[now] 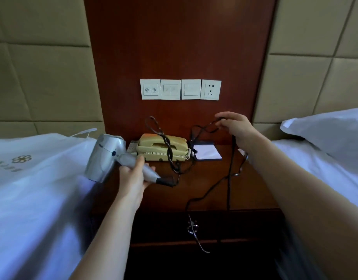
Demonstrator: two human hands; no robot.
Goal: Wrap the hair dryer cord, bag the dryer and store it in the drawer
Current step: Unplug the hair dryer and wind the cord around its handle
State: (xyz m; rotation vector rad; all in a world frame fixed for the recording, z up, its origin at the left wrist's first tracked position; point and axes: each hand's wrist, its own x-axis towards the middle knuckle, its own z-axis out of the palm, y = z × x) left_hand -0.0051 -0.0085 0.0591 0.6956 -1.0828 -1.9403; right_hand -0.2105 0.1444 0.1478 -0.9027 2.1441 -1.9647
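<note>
Left hand fingers around the smooth silver dryer handle — right hand fingers pinching thin black cord.

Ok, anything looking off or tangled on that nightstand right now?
Yes: the cord is unwrapped, sprawling in loose loops across the nightstand and hanging over its front edge. The left hand holds the hair dryer; the right hand lifts a strand.

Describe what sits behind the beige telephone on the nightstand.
Behind the telephone rises the dark wood wall panel, carrying a row of white switch plates and a socket. A remote-like object peeks out at its left; the phone covers the rest.
</note>
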